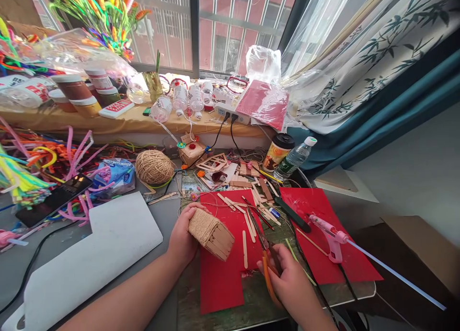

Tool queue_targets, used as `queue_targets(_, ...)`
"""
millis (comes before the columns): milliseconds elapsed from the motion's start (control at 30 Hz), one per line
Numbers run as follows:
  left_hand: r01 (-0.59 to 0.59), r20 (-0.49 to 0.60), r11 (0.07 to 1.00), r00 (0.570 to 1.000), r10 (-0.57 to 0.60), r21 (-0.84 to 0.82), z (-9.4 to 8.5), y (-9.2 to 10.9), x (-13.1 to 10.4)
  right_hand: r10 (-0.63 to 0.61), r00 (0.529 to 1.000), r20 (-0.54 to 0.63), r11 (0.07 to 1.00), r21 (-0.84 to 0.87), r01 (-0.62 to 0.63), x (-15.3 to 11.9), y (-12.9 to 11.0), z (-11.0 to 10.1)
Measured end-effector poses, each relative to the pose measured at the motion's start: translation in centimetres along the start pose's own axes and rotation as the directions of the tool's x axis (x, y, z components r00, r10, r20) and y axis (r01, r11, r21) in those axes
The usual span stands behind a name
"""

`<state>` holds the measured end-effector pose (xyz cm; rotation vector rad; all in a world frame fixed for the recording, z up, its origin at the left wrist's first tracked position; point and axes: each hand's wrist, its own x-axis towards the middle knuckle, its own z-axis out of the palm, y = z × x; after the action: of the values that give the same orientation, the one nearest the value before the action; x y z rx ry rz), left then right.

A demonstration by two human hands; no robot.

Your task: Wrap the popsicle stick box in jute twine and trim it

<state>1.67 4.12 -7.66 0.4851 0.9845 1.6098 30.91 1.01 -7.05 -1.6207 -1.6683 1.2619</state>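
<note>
In the head view, a twine-wrapped box [207, 229] is gripped by the left hand [184, 236] above a red sheet [220, 288], while orange-handled scissors [266, 269] are grasped by the right hand [290, 275], with loose craft sticks [245, 249] scattered between box and scissors.

Left hand [182, 236]: bare, slim-fingered, partly hidden along the far side. Left forearm [140, 292]: bare down to the lower edge of view, smooth in outline, narrow at the hand end, broadening evenly (the longer of the two stretches on show). Right hand [293, 278]: likewise bare and slim-fingered, fingertips partly covered. Right forearm [318, 316]: bare, a short length only, smooth-sided, cut off by the lower edge. Finer markings: too small to tell.
</note>
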Motion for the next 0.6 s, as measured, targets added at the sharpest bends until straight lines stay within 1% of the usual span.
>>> queue_targets(133, 0.024, -0.014, 0.999, 1.000, -0.024, -0.037, 0.1, 0.0, -0.1, -0.046, 0.999, 0.020, 0.993, 0.111, 0.044, -0.5, 1.2, 0.8)
queue_targets(233, 0.053, -0.043, 0.995, 0.997, -0.057, -0.085, 0.3, 0.0, -0.1, -0.059, 0.998, 0.036, 0.963, 0.264, 0.048, -0.6, 1.6, 1.1)
queue_targets(300, 0.098, -0.055, 0.987, 0.993, -0.106, -0.127, 0.6, 0.2, 0.0, -0.052, 0.996, 0.076, 0.927, 0.374, 0.020, -0.6, 1.9, 1.1)
queue_targets(367, 0.166, -0.050, 0.972, 0.983, -0.177, -0.166, 0.9, 0.5, 0.2, -0.052, 0.991, 0.123, 0.903, 0.430, -0.006, -0.6, 2.0, 1.2)
queue_targets(433, 0.227, -0.039, 0.953, 0.970, -0.239, -0.198, 1.2, 0.9, 0.3, -0.068, 0.979, 0.195, 0.870, 0.491, -0.037, -0.7, 2.0, 1.7)
queue_targets(500, 0.264, -0.032, 0.938, 0.960, -0.278, -0.226, 1.3, 1.3, 0.4, -0.083, 0.960, 0.268, 0.786, 0.610, -0.103, -0.8, 1.6, 2.4)
queue_targets(567, 0.278, -0.036, 0.927, 0.955, -0.296, -0.250, 1.3, 1.3, 0.4, -0.051, 0.933, 0.357, 0.649, 0.722, -0.240, -0.9, 0.9, 3.1)
queue_targets(600, 0.279, -0.043, 0.924, 0.953, -0.300, -0.260, 1.3, 1.3, 0.4, -0.023, 0.912, 0.410, 0.579, 0.749, -0.322, -0.9, 0.6, 3.3)
